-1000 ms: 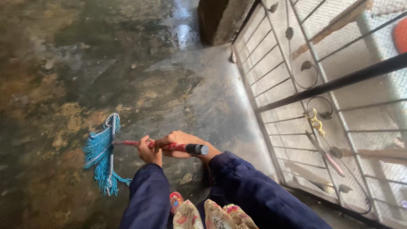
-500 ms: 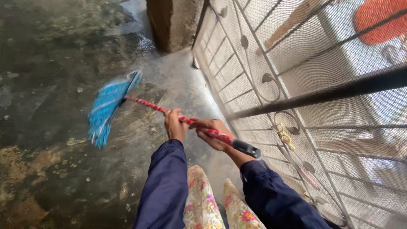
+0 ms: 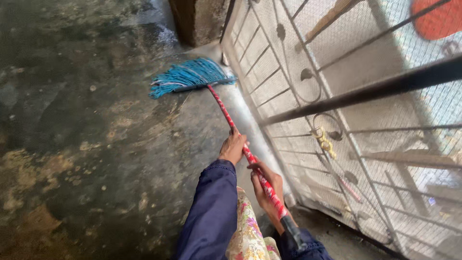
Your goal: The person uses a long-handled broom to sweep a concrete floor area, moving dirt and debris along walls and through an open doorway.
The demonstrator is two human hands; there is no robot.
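I hold a broom with a red patterned handle (image 3: pixel 226 115) and blue bristles (image 3: pixel 188 75). My left hand (image 3: pixel 233 147) grips the handle at its middle. My right hand (image 3: pixel 267 185) grips it lower down, near the black end cap (image 3: pixel 291 231). The bristle head rests on the wet concrete floor (image 3: pixel 96 135) far ahead, close to the base of a metal mesh gate (image 3: pixel 308 96). Both my sleeves are dark blue, and floral trousers show below them.
The mesh gate with iron bars runs along the right side, a brass padlock (image 3: pixel 326 143) hanging on it. A concrete pillar (image 3: pixel 199 19) stands at the top by the gate's far end. The floor is stained, damp and scattered with small debris.
The broom head swung from the left, near me, forward and right to the gate's base. My hands turned the handle from crosswise to pointing ahead. The view shifted left.
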